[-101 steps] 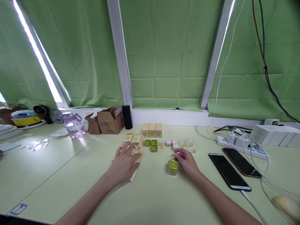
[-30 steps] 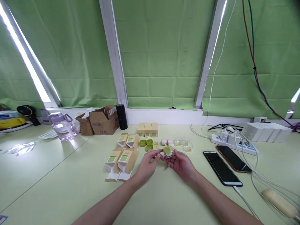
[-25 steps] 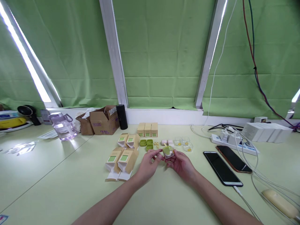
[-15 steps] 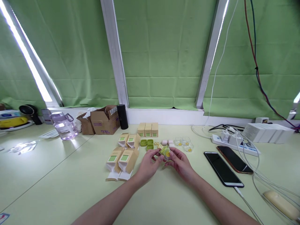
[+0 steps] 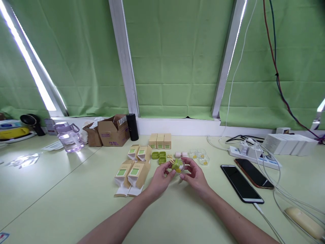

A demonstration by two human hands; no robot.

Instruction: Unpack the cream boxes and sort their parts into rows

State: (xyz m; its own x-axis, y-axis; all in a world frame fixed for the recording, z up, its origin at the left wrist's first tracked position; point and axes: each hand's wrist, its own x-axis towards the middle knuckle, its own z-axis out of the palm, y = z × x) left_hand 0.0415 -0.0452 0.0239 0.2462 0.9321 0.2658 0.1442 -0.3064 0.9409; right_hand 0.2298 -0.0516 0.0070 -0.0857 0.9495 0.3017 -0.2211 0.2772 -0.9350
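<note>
Two hands hold a little tub [image 5: 177, 165] with a green lid

Nearest, on the right side of the pale green table [image 5: 162, 220], lies a smooth cream-coloured thing [image 5: 304, 221]. A bit farther in are two phones with dark screens, side by side: a black one [image 5: 242, 183] with a white wire in its end, and a brown-edged one [image 5: 254, 173]. In the middle, the left hand [image 5: 161, 178] has its fingers bent in and pinches the green-lid side of the tub. The right hand [image 5: 195, 176] is curled, a little open, with its fingertips on the clear side. The tub is tipped between them, above the table. To the left lie four tan boxes [image 5: 138, 173], with flaps open on the front two. Just past the hands are three green lids [image 5: 161, 160], tiny yellow bits [image 5: 169, 156], pink lumps [image 5: 180, 154] and see-through tubs [image 5: 201, 151]. Behind them, three tan boxes stand in a row [image 5: 160, 140]. Farther left are a purple bottle [image 5: 69, 139], a brown carton [image 5: 114, 134] and a black tube [image 5: 132, 127]. Green curtains [image 5: 175, 61] hang at the back
</note>
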